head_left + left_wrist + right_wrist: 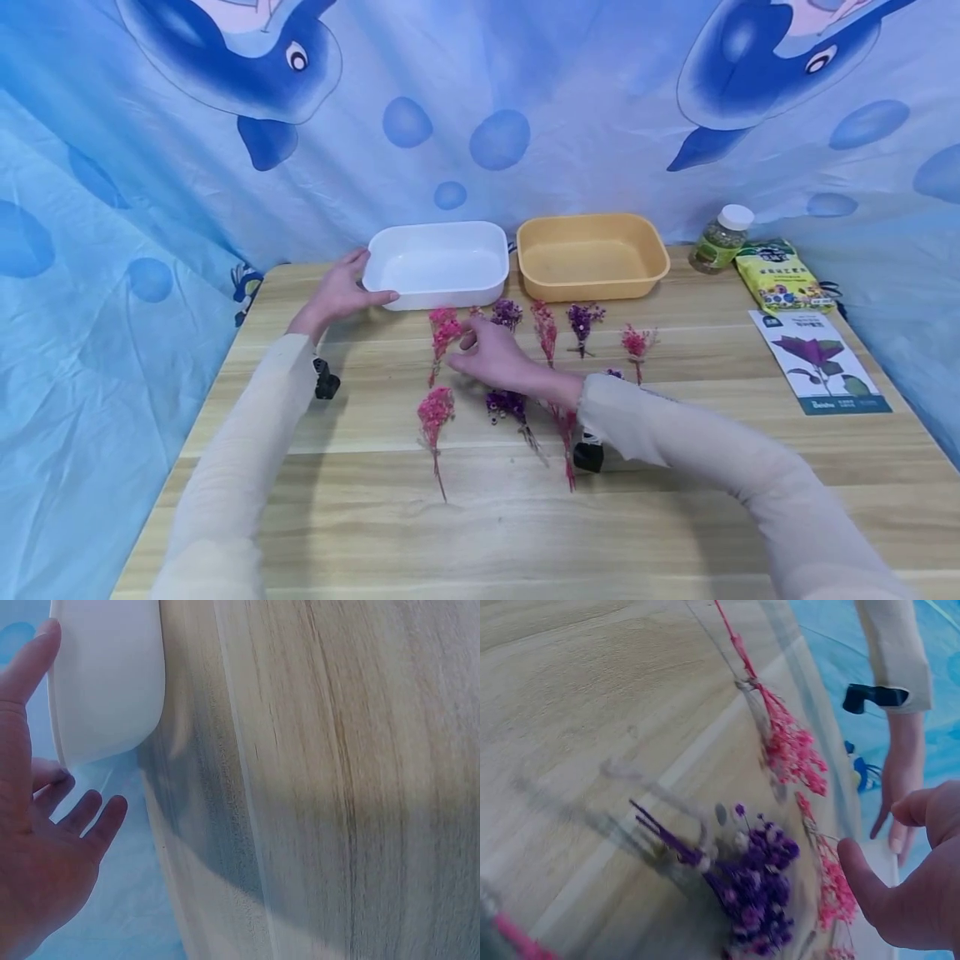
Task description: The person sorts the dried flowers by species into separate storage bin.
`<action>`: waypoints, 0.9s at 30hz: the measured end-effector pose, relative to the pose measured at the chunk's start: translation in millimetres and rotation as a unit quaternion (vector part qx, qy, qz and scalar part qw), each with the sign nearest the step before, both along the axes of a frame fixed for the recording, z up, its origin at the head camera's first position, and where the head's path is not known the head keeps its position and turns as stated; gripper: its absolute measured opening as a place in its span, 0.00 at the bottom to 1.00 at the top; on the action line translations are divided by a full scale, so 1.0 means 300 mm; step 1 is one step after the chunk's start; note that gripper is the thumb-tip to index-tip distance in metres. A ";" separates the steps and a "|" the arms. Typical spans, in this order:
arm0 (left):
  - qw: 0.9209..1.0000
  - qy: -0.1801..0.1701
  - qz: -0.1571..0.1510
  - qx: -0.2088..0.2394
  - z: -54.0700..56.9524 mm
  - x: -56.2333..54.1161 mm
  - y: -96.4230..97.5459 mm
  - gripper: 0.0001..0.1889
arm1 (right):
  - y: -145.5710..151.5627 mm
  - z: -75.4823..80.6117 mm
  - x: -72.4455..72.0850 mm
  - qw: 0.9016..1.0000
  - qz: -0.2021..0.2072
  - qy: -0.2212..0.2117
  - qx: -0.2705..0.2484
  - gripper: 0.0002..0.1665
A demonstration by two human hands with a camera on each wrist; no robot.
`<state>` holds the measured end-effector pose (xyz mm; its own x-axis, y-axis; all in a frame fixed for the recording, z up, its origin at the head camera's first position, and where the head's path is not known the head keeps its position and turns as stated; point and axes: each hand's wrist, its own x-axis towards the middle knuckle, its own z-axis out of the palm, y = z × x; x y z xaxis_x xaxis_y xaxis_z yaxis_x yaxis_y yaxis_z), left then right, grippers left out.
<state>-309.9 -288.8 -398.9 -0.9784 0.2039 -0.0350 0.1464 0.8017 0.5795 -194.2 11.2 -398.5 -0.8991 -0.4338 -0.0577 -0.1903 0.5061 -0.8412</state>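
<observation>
My left hand spans the near-left end of a white plastic basin, its thumb and a bent finger at the rim; the other fingers stay off it in the left wrist view. Above the flowers hovers my right hand, thumb and forefinger apart with nothing between them. Just left of its fingertips lies a bunch of pink dried flowers. Another pink bunch lies nearer me. Beneath the right hand is a purple bunch, tied at its stems. My right wrist and forearm partly hide other bunches.
A yellow basin stands right of the white one. More pink flowers and purple flowers lie in front of it. At the right are a white-capped jar, a yellow packet and a plant card. A blue curtain hangs behind the table.
</observation>
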 end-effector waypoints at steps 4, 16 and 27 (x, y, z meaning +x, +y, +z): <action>1.000 -0.009 0.008 0.003 0.004 0.000 0.002 0.61 | -0.046 -0.010 -0.003 0.999 -0.034 0.022 0.009 0.45; 1.000 -0.009 0.014 0.018 0.005 0.011 0.013 0.60 | -0.126 -0.061 -0.026 0.994 -0.091 0.036 0.053 0.52; 1.000 -0.008 0.017 0.016 0.002 0.013 0.011 0.59 | -0.181 -0.111 -0.060 0.987 -0.131 0.035 0.090 0.56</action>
